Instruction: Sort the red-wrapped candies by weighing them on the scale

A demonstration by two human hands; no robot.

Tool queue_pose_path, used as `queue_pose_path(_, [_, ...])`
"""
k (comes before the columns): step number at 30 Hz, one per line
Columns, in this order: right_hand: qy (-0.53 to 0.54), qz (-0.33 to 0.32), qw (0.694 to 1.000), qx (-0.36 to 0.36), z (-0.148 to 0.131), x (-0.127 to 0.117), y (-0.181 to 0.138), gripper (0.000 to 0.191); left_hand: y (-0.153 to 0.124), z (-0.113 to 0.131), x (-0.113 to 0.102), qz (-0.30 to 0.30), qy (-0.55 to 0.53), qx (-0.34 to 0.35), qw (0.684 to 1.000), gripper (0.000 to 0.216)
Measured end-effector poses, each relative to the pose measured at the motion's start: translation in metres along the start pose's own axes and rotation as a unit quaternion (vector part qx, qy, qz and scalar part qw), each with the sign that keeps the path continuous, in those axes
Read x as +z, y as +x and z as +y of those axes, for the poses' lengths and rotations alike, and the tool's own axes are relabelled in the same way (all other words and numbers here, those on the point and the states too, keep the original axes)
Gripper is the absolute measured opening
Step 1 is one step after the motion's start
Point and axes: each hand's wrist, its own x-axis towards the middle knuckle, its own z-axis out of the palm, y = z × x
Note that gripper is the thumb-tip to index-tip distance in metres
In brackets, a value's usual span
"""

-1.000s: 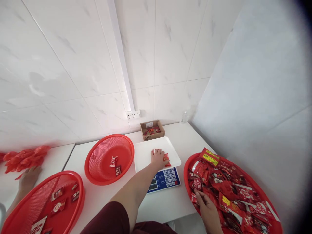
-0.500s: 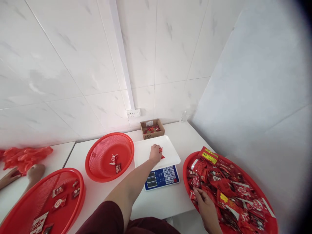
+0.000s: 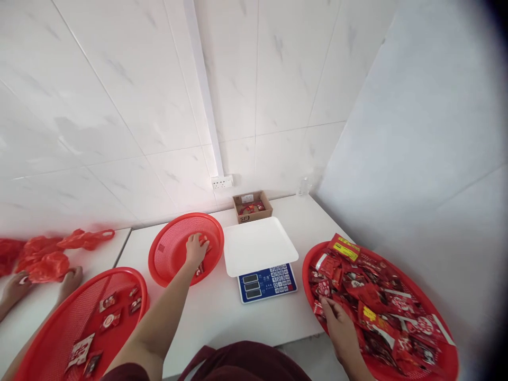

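My left hand (image 3: 195, 250) is down inside the middle red basket (image 3: 159, 264), its fingers closed on a small red snack packet (image 3: 205, 240). Other small packets (image 3: 199, 269) lie by it, partly covered by the hand. On the right, my right hand (image 3: 337, 320) is at the near rim of a red basket (image 3: 306, 280) heaped with red packets (image 3: 365, 296). Thumb and finger are pinched at a small red and white packet (image 3: 318, 308). Between the hands stands a digital scale (image 3: 268, 286) with a bare white pan (image 3: 260, 246).
Another red basket (image 3: 143, 296) at left holds several packets. A person's hands (image 3: 70, 280) handle red plastic bags (image 3: 47, 262) at far left. Behind the scale sits a cardboard box (image 3: 254, 214) with red packets. A clear bottle (image 3: 304, 186) stands in the back corner.
My left hand has moved left from the scale pan into the middle basket, carrying the red packet. My right hand has stayed at the right basket's rim. The bags at left have shifted.
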Motion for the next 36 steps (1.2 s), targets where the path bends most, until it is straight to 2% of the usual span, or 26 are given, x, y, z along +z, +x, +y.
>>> queue_pose_path(3, [0.051, -0.015, 0.998, -0.015, -0.009, 0.015, 0.002, 0.058, -0.020, -0.022, -0.001, -0.019, 0.031, -0.043, 0.998, 0.049])
queue_pose_path(5, [0.100, -0.059, 0.993, -0.023, -0.023, 0.036, 0.003, 0.057, -0.037, -0.026, 0.006, -0.046, 0.064, -0.051, 0.996, 0.050])
queue_pose_path(7, [0.141, -0.126, 0.982, -0.009, -0.042, 0.063, 0.002, 0.055, -0.052, -0.024, 0.015, -0.095, 0.100, -0.028, 0.990, 0.049])
queue_pose_path(10, [0.186, -0.228, 0.955, -0.021, -0.075, 0.102, 0.004, 0.066, -0.066, -0.020, 0.023, -0.176, 0.141, 0.024, 0.974, 0.044])
queue_pose_path(13, [0.123, -0.247, 0.957, -0.090, -0.096, 0.117, 0.014, 0.065, -0.066, -0.023, 0.023, -0.224, 0.166, 0.042, 0.959, 0.046])
queue_pose_path(15, [0.042, -0.203, 0.968, -0.143, -0.096, 0.106, 0.024, 0.064, -0.062, -0.031, 0.020, -0.228, 0.181, 0.040, 0.956, 0.048])
queue_pose_path(17, [-0.067, -0.116, 0.972, -0.195, -0.086, 0.078, 0.032, 0.061, -0.057, -0.042, 0.018, -0.216, 0.193, 0.037, 0.956, 0.049])
queue_pose_path(20, [-0.240, 0.041, 0.939, -0.244, -0.061, 0.018, 0.043, 0.053, -0.053, -0.055, 0.019, -0.172, 0.177, 0.060, 0.967, 0.049])
queue_pose_path(22, [-0.327, 0.128, 0.908, -0.229, -0.045, -0.022, 0.051, 0.053, -0.053, -0.056, 0.022, -0.126, 0.150, 0.098, 0.976, 0.049])
queue_pose_path(24, [-0.378, 0.180, 0.891, -0.173, -0.034, -0.055, 0.058, 0.054, -0.055, -0.049, 0.028, -0.086, 0.123, 0.135, 0.979, 0.046])
queue_pose_path(25, [-0.392, 0.188, 0.889, -0.143, -0.030, -0.067, 0.061, 0.055, -0.056, -0.043, 0.032, -0.077, 0.110, 0.150, 0.979, 0.044])
queue_pose_path(27, [-0.406, 0.157, 0.893, -0.115, -0.025, -0.080, 0.063, 0.052, -0.059, -0.028, 0.040, -0.078, 0.082, 0.177, 0.978, 0.040])
queue_pose_path(31, [-0.408, 0.016, 0.895, -0.179, -0.022, -0.081, 0.057, 0.038, -0.070, 0.000, 0.052, -0.104, 0.029, 0.223, 0.969, 0.036])
queue_pose_path(32, [-0.406, -0.001, 0.892, -0.196, -0.022, -0.080, 0.055, 0.036, -0.074, 0.005, 0.053, -0.109, 0.021, 0.230, 0.967, 0.037])
queue_pose_path(34, [-0.413, 0.024, 0.885, -0.212, -0.025, -0.082, 0.057, 0.039, -0.080, 0.012, 0.054, -0.120, 0.012, 0.237, 0.964, 0.038])
queue_pose_path(36, [-0.430, 0.097, 0.879, -0.183, -0.029, -0.086, 0.065, 0.048, -0.086, 0.016, 0.054, -0.134, 0.009, 0.238, 0.962, 0.039])
